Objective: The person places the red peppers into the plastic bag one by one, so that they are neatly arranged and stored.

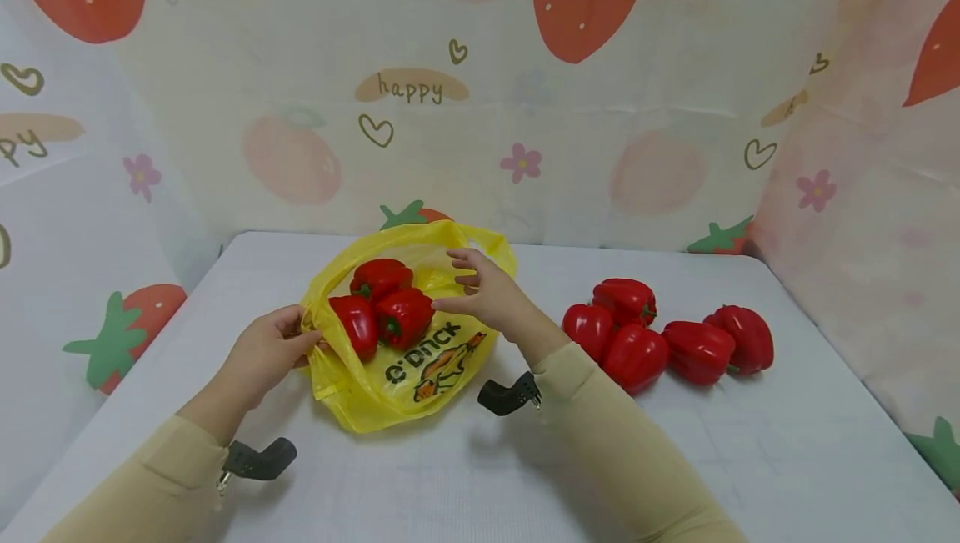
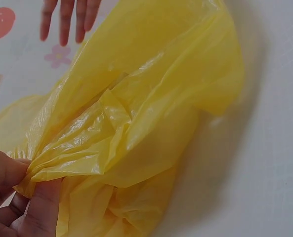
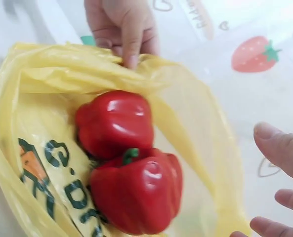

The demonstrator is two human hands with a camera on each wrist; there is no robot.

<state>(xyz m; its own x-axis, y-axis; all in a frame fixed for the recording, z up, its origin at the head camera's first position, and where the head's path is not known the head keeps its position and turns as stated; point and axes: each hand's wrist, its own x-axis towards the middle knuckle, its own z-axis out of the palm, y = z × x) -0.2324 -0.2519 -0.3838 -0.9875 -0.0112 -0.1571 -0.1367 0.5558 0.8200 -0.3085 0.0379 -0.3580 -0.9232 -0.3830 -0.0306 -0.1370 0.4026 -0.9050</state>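
Red peppers (image 1: 636, 358) are seemingly being bagged, the yellow bag (image 1: 360, 414) pinched by the left hand (image 1: 261, 353), another presumably needed by the empty, loose-fingered right hand (image 1: 491, 293).

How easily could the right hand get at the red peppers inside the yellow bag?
Probably yes, easily: the right hand holds nothing and is close by, the yellow bag gapes open around the red peppers, and the left hand pinches its edge.

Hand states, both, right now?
Left hand: closed, pinching the rim of the yellow plastic bag.
Right hand: open, holding nothing, fingers spread at the bag's opening.
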